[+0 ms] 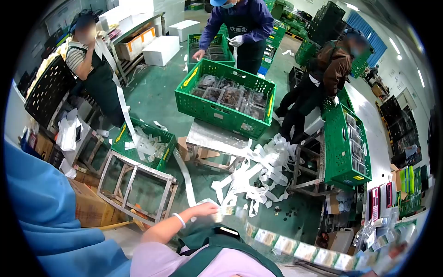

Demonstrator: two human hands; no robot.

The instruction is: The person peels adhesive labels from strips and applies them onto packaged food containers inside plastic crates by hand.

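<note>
From my remote seat, my left hand (206, 209) looks pinched on the left end of the label strip (304, 252), which runs across the near right; I can't tell the blurred right hand's (393, 253) grip. Heaped white tape (272, 161) suggests plenty done, but a row of labels is left, print illegible. The far worker's apron (240, 46) bears Chinese characters.

At my left, blue cloth (57, 203) drapes beside a cardboard box (94, 207). Ahead of me, a white foam box (161, 51) sits on the green floor (150, 94), and a person (247, 21) stands behind a green crate (198, 109).
</note>
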